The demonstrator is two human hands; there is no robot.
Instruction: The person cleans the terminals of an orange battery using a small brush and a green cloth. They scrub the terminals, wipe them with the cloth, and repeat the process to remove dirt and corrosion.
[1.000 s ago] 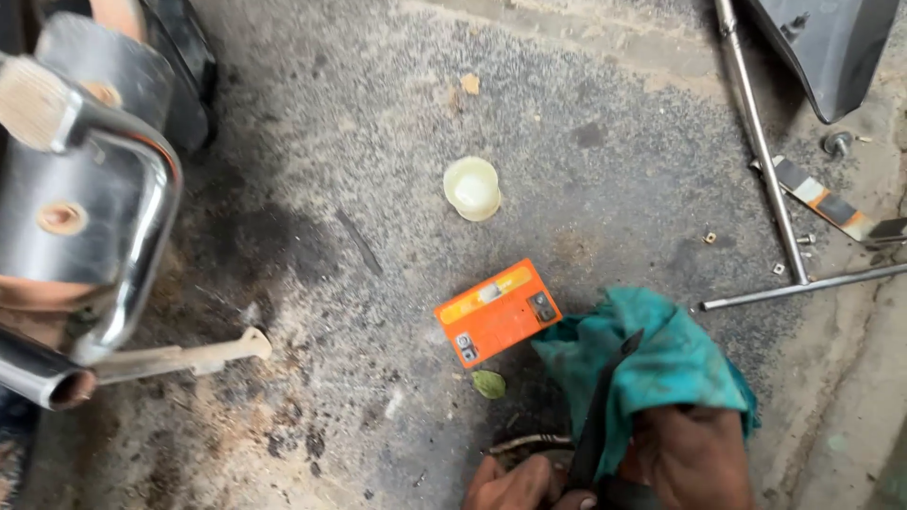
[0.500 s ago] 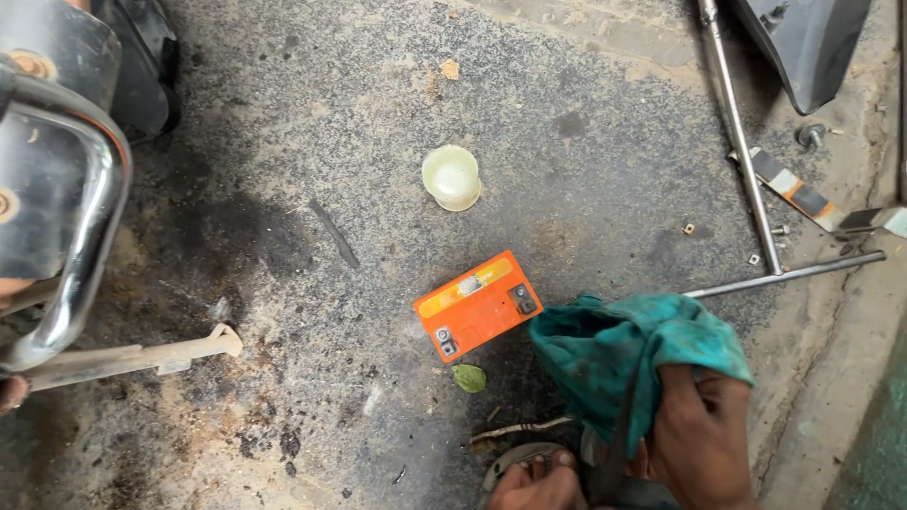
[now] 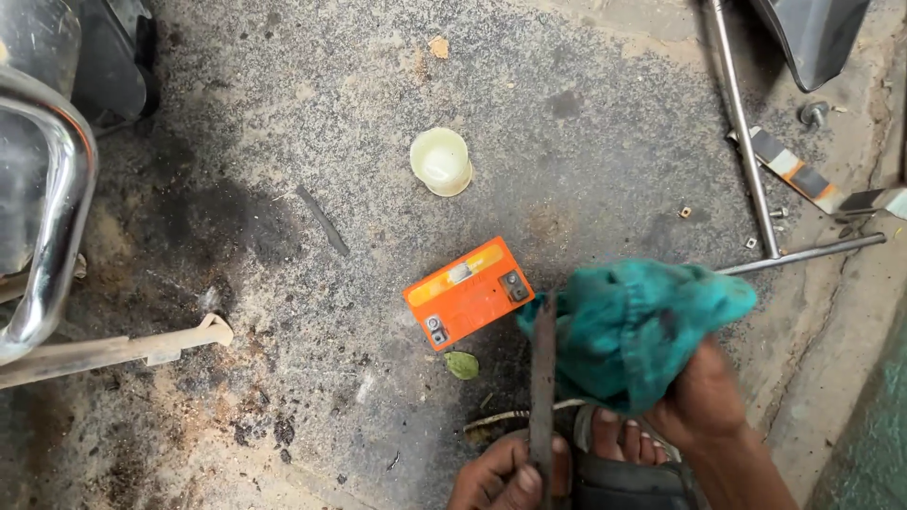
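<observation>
So the whole scene sits on a rough, speckled concrete floor (image 3: 586, 123), pretty grimy, with a big dark oily stain (image 3: 217, 227) on the left and rusty-looking grit and dirt scattered toward the bottom left. Outdoors or a workshop yard, can't tell which.

Right hand (image 3: 704, 401) is closed around a bunched-up teal rag (image 3: 633, 326), gripping it from below. The rag is pressed against the upper end of a thin dark metal strip (image 3: 542, 378), which stands almost upright near the bottom middle. Left hand (image 3: 501, 477) has its fingers wrapped tight around the lower part of that strip.

Just left of the rag, an orange rectangular battery (image 3: 470, 293) lies flat on the floor, with a small green leaf (image 3: 462, 365) just below it. A pale cream plastic cap (image 3: 441, 161) sits well apart, further up.

Hard-to-see stuff: the chrome bar (image 3: 57, 217) on the left belongs to something bigger that's cut off by the frame. Same for the dark panel (image 3: 812, 38) at the top right. Two thin metal rods (image 3: 742, 132) cross on the right, one partly hidden behind the rag. Toes in a sandal (image 3: 624, 472) peek out between the hands, mostly cut off at the bottom edge.
</observation>
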